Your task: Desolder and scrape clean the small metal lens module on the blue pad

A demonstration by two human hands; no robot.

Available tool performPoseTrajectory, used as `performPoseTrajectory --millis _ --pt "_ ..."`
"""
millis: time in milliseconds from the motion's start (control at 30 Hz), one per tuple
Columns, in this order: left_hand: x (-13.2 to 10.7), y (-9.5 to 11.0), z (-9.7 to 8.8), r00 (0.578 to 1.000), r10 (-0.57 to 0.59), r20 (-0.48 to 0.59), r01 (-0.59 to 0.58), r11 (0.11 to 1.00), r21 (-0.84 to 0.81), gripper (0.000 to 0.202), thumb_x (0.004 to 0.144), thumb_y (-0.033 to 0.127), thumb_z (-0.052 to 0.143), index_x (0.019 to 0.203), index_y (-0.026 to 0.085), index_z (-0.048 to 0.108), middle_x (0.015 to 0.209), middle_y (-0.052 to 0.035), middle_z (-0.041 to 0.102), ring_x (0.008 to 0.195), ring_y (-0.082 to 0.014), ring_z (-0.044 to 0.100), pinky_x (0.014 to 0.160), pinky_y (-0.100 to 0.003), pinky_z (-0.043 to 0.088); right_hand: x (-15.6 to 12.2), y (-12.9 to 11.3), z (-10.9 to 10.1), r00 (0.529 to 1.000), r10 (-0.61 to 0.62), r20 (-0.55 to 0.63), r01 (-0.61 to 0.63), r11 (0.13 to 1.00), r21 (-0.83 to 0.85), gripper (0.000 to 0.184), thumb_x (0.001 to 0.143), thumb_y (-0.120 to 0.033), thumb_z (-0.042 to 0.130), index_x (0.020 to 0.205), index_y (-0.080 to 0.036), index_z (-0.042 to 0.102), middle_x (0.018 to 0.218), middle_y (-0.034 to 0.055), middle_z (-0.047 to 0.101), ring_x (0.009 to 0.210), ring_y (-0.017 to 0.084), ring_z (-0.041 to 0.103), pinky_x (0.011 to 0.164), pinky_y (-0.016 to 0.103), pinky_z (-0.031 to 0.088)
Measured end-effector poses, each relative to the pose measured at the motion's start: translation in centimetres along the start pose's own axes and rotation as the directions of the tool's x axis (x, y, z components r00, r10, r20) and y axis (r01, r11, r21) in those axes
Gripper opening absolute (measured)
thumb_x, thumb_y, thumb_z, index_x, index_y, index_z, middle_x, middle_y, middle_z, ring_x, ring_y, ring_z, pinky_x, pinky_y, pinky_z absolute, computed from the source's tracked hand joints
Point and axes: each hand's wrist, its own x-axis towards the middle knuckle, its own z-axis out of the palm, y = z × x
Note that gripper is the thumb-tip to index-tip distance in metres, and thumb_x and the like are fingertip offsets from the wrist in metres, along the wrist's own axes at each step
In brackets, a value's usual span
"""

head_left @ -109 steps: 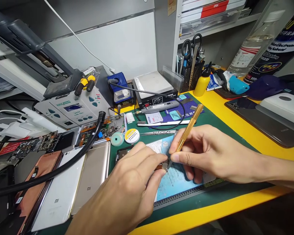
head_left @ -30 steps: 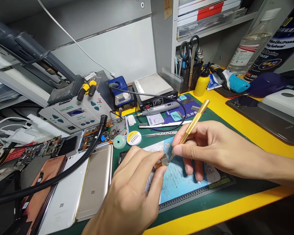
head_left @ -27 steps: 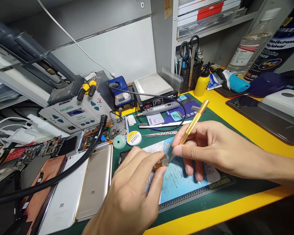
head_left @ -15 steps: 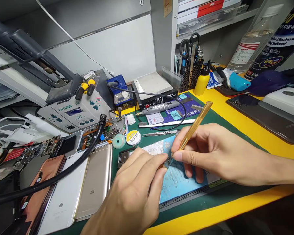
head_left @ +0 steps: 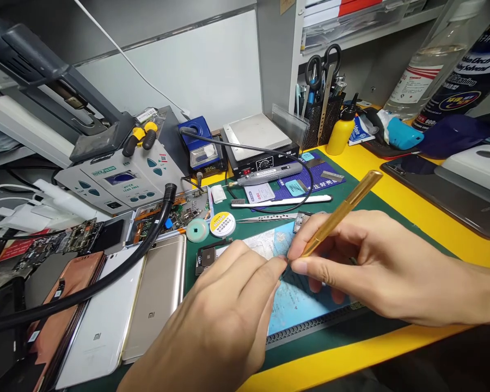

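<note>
My right hand (head_left: 363, 267) is closed around a gold-coloured pen-shaped tool (head_left: 343, 209), held like a pen with its tip pointing down-left at my left fingertips. My left hand (head_left: 224, 321) is pinched over a small part that its fingers now hide. Both hands work above a light blue mat (head_left: 294, 296) lying on the green work mat (head_left: 351, 198). A dark phone frame (head_left: 206, 258) pokes out just left of my left fingers.
Several phone backs (head_left: 155, 305) lie at the left under a black hose (head_left: 106, 277). A soldering station (head_left: 118, 182), a hot plate (head_left: 255, 133), tweezers (head_left: 265, 219), a solder tin (head_left: 222, 223), a yellow bottle (head_left: 341, 133) and a tool holder (head_left: 320, 111) stand behind.
The small metal part visible between my left fingers a second ago is now covered by them. The gold tool has tilted further to the right. The view has dipped slightly.
</note>
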Motion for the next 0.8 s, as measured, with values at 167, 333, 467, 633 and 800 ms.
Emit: performPoseTrajectory --millis 167,333,467,633,800 --pt "0.0 -0.1 0.0 1.0 -0.02 0.005 0.02 0.999 -0.034 0.029 0.1 0.0 0.058 0.124 0.01 0.068 0.096 -0.0086 0.068 0.089 -0.0212 0.057 0.082 -0.038 0.05 -0.1 -0.1 -0.5 0.999 0.006 0.052 -0.004 0.999 -0.034 0.008 0.096 -0.031 0.079 0.095 -0.024 0.078 0.076 -0.0018 0.071 0.057 0.012 0.065 0.05 0.019 0.056" --pt "0.5 -0.3 -0.3 0.999 -0.047 0.026 0.049 0.996 -0.078 0.03 0.102 0.003 0.056 0.125 0.016 0.068 0.096 -0.0044 0.069 0.088 -0.0195 0.057 0.078 -0.034 0.049 0.2 0.0 -0.5 0.986 0.152 0.073 -0.162 0.974 0.157 0.017 0.086 -0.036 0.088 0.091 -0.024 0.078 0.073 -0.001 0.067 0.056 0.014 0.062 0.049 0.023 0.058" --pt "0.9 -0.4 -0.5 0.998 -0.057 0.026 0.059 0.994 -0.094 0.029 0.101 0.003 0.057 0.124 0.017 0.068 0.098 -0.0027 0.07 0.09 -0.0186 0.061 0.083 -0.033 0.052 0.5 -0.1 -0.6 0.976 0.204 0.08 -0.216 0.955 0.202 0.021 0.083 -0.036 0.09 0.089 -0.023 0.075 0.065 -0.0024 0.066 0.05 0.013 0.062 0.045 0.02 0.053" --pt "0.9 -0.6 -0.4 0.997 -0.072 0.039 0.076 0.991 -0.109 0.03 0.099 0.003 0.057 0.122 0.019 0.068 0.097 -0.0016 0.071 0.09 -0.0185 0.063 0.081 -0.032 0.052 0.5 -0.1 -0.5 0.977 0.201 0.069 -0.211 0.956 0.206 0.023 0.083 -0.038 0.09 0.089 -0.022 0.074 0.065 -0.0017 0.066 0.051 0.014 0.063 0.045 0.021 0.054" --pt "0.8 -0.6 -0.4 0.996 -0.072 0.052 0.076 0.994 -0.075 0.023 0.101 0.006 0.056 0.115 0.02 0.067 0.093 -0.0015 0.07 0.085 -0.019 0.062 0.075 -0.033 0.051 0.3 0.2 -0.4 0.979 0.196 0.053 -0.203 0.952 0.228 0.022 0.083 -0.035 0.09 0.091 -0.022 0.074 0.066 -0.002 0.066 0.051 0.014 0.063 0.045 0.02 0.053"
